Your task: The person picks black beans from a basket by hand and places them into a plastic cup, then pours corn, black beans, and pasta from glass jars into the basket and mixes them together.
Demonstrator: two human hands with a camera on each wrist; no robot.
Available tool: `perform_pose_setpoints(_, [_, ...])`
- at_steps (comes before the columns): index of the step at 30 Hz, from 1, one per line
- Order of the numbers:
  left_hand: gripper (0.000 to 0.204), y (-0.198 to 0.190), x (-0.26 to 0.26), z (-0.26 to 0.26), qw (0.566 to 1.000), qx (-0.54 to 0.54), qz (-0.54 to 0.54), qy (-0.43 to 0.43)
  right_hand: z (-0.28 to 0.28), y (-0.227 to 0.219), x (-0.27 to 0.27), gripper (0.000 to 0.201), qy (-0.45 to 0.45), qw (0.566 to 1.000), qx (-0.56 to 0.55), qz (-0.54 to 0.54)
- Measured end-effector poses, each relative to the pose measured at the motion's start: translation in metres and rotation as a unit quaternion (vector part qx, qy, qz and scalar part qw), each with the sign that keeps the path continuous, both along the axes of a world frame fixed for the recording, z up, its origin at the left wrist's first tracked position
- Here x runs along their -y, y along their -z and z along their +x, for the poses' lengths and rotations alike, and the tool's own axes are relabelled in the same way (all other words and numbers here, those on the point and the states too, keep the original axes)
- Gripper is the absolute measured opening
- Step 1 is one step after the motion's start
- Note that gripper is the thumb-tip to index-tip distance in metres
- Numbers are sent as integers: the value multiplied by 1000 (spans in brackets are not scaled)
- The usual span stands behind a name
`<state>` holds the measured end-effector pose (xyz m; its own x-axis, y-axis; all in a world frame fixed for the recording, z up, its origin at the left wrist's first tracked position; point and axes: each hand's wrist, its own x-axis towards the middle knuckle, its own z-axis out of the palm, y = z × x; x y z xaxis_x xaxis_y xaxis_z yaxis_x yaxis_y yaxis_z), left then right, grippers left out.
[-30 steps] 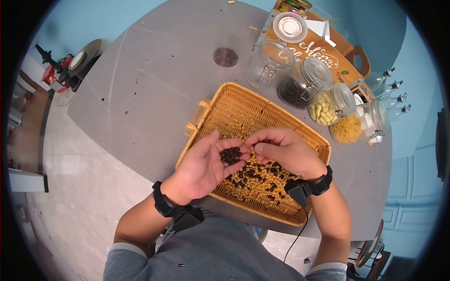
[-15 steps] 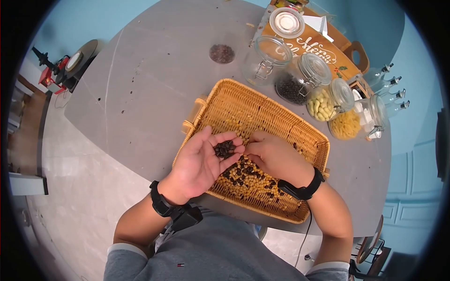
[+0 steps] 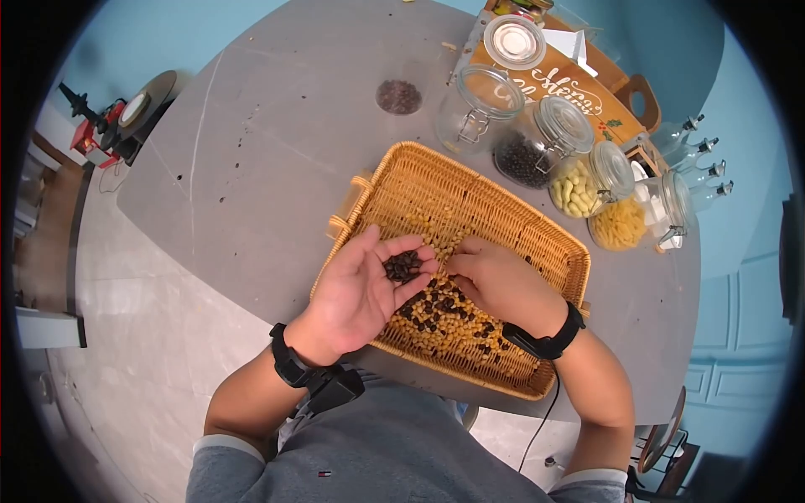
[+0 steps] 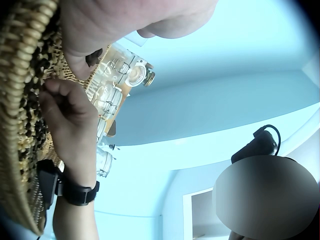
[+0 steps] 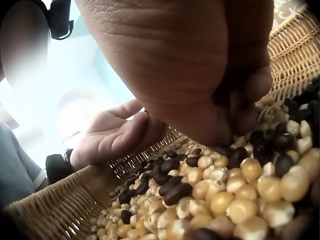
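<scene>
Right fingers [image 3: 463,266] now lowered to kernels [image 5: 242,211], grip unclear.

Across the bench [image 3: 277,126] from me, a slanting row of jars runs off toward my right: first a plain glass jar [image 3: 470,121], then a bean jar [image 3: 521,161], a peanut jar [image 3: 574,189] and a pasta jar [image 3: 619,225]. Behind them I see a wooden crate [image 3: 587,88] with white lettering, a round lid [image 3: 514,42] showing against its front. Stoppered bottles [image 3: 689,157] stand past the crate's right end. The wall [image 3: 729,251] is blue, the floor [image 3: 126,335] pale.
</scene>
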<state>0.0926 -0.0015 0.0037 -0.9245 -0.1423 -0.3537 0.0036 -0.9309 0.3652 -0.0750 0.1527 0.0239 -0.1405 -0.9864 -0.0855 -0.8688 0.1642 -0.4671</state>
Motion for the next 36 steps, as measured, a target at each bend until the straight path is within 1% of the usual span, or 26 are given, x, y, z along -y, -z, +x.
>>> perform_pose_setpoints(6, [52, -1, 0, 0, 1000, 2, -1, -1, 3, -1, 1, 13, -10, 1000, -25, -6])
perform_pose_setpoints(8, [52, -1, 0, 0, 1000, 2, -2, -1, 4, -1, 2, 5, -8, 999, -42, -23])
perform_pose_setpoints(9, [52, 0, 0, 0, 1000, 0, -1, 1, 3, -1, 2, 5, -8, 999, -42, -23])
perform_pose_setpoints(11, [52, 0, 0, 0, 1000, -1, 0, 0, 0, -7, 7, 5, 32, 997, -4, -72])
perform_pose_setpoints(12, [52, 0, 0, 0, 1000, -1, 0, 0, 2, -13, 9, 5, 33, 997, -2, -72])
perform_pose_setpoints(13, [52, 0, 0, 0, 1000, -2, 0, 2, 5, -24, 12, 9, 45, 990, 108, -79])
perform_pose_setpoints(14, [52, -1, 0, -1, 1000, -2, -1, 5, 7, -30, 14, 14, 58, 971, 216, -84])
perform_pose_setpoints(15, [52, -1, -1, -1, 1000, -1, 2, 8, 8, -29, 15, 14, 60, 971, 216, -86])
perform_pose_setpoints(17, [51, 0, 0, -1, 1000, 0, 4, 12, 9, -26, 17, 15, 33, 969, 201, -138])
perform_pose_setpoints(18, [54, 2, 0, -1, 1000, -7, 4, 11, 6, -26, 15, 15, 33, 969, 201, -139])
perform_pose_setpoints(20, [56, 5, 1, 0, 1000, -13, 2, 10, -1, -24, 11, 11, -33, 994, 93, -42])
perform_pose_setpoints(21, [57, 5, 1, 0, 1000, -8, 4, 5, -1, -19, 9, 11, -33, 994, 93, -43])
perform_pose_setpoints(23, [57, 5, 1, 0, 1000, -4, 5, 2, 1, -6, 3, 13, -47, 997, 49, -26])
perform_pose_setpoints(26, [57, 4, 0, 0, 1000, 8, 0, -4, 1, 2, 1, 14, -66, 997, 35, -4])
perform_pose_setpoints(29, [57, 4, 1, 0, 1000, 7, 4, -4, 0, -2, 1, 16, -78, 997, 12, 19])
perform_pose_setpoints(33, [58, 5, 1, 0, 1000, 1, 3, -3, -2, 4, -1, 16, -74, 997, 10, 14])
perform_pose_setpoints(35, [57, 5, 1, 0, 1000, 4, 1, -4, -2, 7, -2, 10, -63, 998, -4, -13])
perform_pose_setpoints(36, [57, 6, 1, 0, 1000, 5, 3, -4, -1, 6, -2, 10, -63, 998, -3, -13])
